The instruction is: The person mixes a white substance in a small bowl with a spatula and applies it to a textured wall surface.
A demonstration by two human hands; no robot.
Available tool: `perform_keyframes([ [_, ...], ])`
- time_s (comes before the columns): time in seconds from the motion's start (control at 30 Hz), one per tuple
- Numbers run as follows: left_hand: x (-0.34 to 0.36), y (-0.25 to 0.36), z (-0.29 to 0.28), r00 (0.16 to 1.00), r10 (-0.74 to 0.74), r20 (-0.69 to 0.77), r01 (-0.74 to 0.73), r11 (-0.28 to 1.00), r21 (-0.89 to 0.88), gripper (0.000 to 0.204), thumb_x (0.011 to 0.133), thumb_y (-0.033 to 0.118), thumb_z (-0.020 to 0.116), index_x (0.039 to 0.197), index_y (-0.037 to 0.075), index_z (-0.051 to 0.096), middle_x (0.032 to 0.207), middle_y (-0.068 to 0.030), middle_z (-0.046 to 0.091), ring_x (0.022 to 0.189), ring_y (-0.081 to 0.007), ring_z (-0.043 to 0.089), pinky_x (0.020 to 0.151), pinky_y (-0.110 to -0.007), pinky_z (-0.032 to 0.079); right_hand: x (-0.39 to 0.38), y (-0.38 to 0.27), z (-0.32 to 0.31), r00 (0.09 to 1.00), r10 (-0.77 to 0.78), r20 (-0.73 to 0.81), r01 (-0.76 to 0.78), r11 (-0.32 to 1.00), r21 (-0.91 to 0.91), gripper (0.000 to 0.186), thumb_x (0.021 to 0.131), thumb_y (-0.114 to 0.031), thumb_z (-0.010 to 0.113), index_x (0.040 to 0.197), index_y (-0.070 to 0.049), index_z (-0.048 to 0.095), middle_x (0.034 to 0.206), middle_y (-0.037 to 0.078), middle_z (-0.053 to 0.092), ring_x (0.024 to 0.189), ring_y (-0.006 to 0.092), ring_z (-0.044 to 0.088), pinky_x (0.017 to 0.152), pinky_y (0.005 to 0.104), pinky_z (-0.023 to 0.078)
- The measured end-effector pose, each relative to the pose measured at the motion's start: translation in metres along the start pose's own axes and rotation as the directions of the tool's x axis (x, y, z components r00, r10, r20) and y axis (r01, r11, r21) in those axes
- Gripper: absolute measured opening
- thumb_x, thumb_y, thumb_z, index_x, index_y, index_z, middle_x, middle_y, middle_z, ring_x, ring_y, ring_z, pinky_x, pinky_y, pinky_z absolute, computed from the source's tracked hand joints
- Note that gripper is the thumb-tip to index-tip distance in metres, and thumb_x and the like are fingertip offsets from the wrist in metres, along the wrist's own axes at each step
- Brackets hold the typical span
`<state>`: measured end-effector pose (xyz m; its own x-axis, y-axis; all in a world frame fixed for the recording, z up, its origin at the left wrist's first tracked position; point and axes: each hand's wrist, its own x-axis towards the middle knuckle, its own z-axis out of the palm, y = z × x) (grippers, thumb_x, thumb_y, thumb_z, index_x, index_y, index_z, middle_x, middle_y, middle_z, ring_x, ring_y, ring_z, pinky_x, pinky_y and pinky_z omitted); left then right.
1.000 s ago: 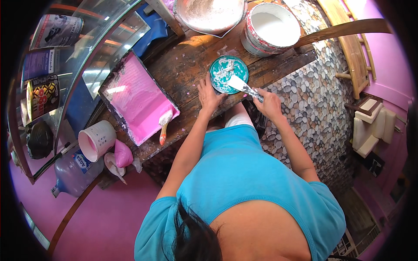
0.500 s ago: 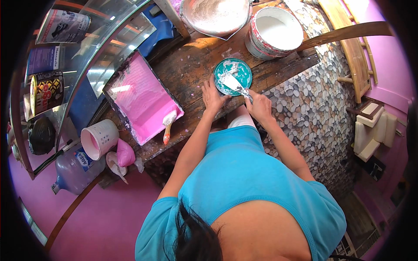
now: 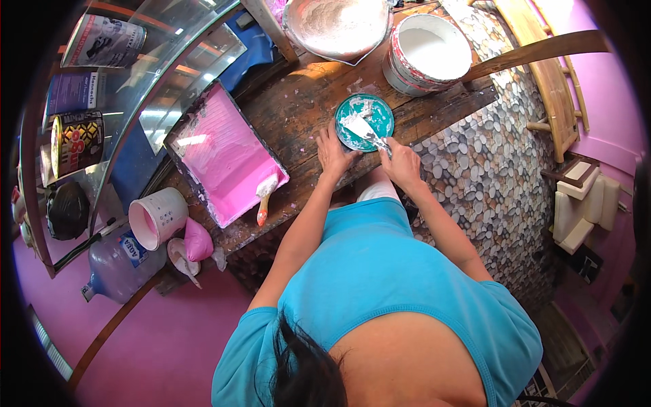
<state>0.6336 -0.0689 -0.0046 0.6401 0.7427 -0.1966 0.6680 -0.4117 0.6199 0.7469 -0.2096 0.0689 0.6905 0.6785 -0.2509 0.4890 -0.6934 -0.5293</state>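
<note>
Three tins are showing through the glass, with a black bag sitting below them. A water bottle is lying past the table's left end, and a white tub is leaning above it, a pink bag resting just beside. Along that end of the table, a tray is holding pink paint. A brush is lying across the tray's near right corner, its white-coated bristles pointing inward and its handle jutting toward the table's near edge. By the far edge, a basin is holding pale powder. At the middle of the near edge, the left hand is keeping its fingers loosely spread beside a teal lid, the thumb reaching the rim; whether it is pressing, I cannot tell. The lid is lying flat, carrying white paste. The right hand is closing firmly around a putty knife's handle, the blade slanting over the lid. Toward the far right corner, a bucket is standing, whitish inside.
</note>
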Motion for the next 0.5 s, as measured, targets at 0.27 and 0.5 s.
perform_keyframes([
  [0.27,0.001,-0.001,-0.002,0.999,-0.011,0.039,0.012,1.000,-0.013,0.117,0.049,0.029,0.094,0.145,0.010,0.031,0.128,-0.0176,0.043,0.116,-0.0398,0.045,0.100,-0.049,0.041,0.008,-0.001,-0.024,0.999,-0.021,-0.027,0.022,0.998,0.056,0.029,0.089,-0.023,0.061,0.112,-0.006,0.063,0.086,0.022,0.069,0.080,0.0425,0.066,0.070,0.0510,0.051],
  [0.5,0.001,0.000,-0.001,0.998,-0.025,0.050,0.025,1.000,0.003,0.116,0.049,0.029,0.094,0.145,0.010,0.031,0.131,-0.0173,0.042,0.120,-0.0408,0.043,0.103,-0.049,0.039,-0.009,0.015,-0.015,0.995,-0.096,-0.030,0.091,0.985,-0.146,0.037,0.089,-0.020,0.060,0.125,-0.014,0.062,0.076,0.020,0.067,0.070,0.0367,0.067,0.063,0.0482,0.051],
])
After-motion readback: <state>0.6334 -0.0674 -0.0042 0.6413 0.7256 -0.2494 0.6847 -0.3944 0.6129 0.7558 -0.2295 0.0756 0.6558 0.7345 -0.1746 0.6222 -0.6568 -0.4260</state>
